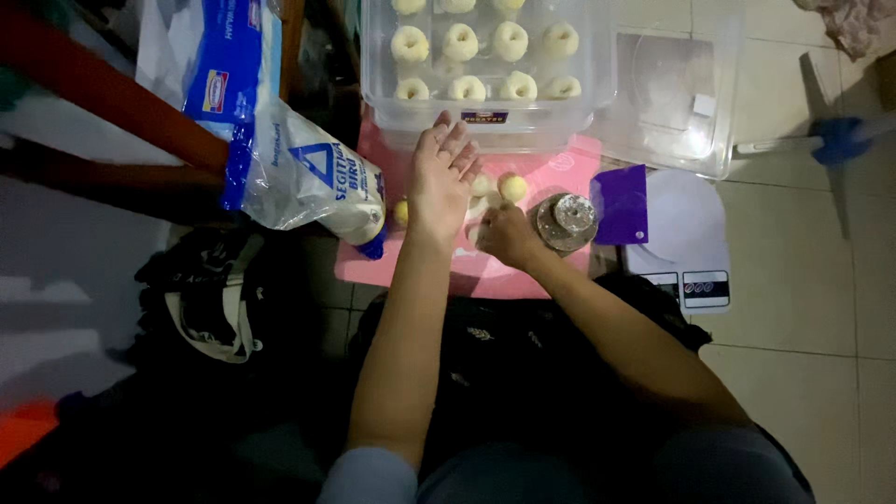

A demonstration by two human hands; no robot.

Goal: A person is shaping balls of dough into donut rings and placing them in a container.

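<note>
My left hand lies flat with fingers stretched out over the pink mat, covering part of it near a small dough ball. My right hand is curled with fingers closed on a piece of pale dough on the mat. Two more dough balls sit just beyond my hands. A round metal cutter rests on the mat to the right of my right hand.
A clear plastic box with several ring-shaped dough pieces stands beyond the mat, its lid to the right. A purple scraper and white scale lie right. A flour bag leans at left.
</note>
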